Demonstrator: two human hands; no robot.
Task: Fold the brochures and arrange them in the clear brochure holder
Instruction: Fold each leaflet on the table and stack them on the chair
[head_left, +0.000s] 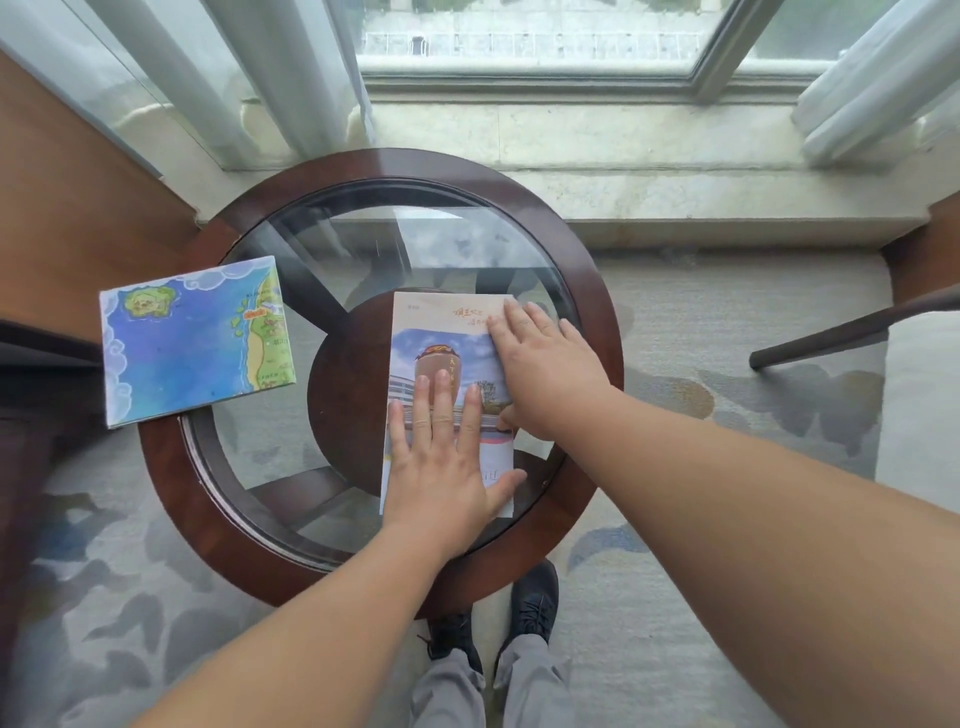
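Observation:
A folded brochure (441, 332) with a photo of a brown urn-shaped building lies on the round glass table (363, 525). My left hand (441, 457) presses flat on its lower half, fingers straight. My right hand (540, 364) lies flat along its right edge, fingers spread toward the top corner. A second folded brochure (192, 338), printed with a blue sea map, rests on the table's left rim and hangs partly over it. No clear brochure holder is in view.
The table has a dark wooden rim and stands before a window sill (623, 156) with white curtains. A chair leg (852, 332) juts in at the right. My shoes (498, 618) stand on patterned carpet below the table.

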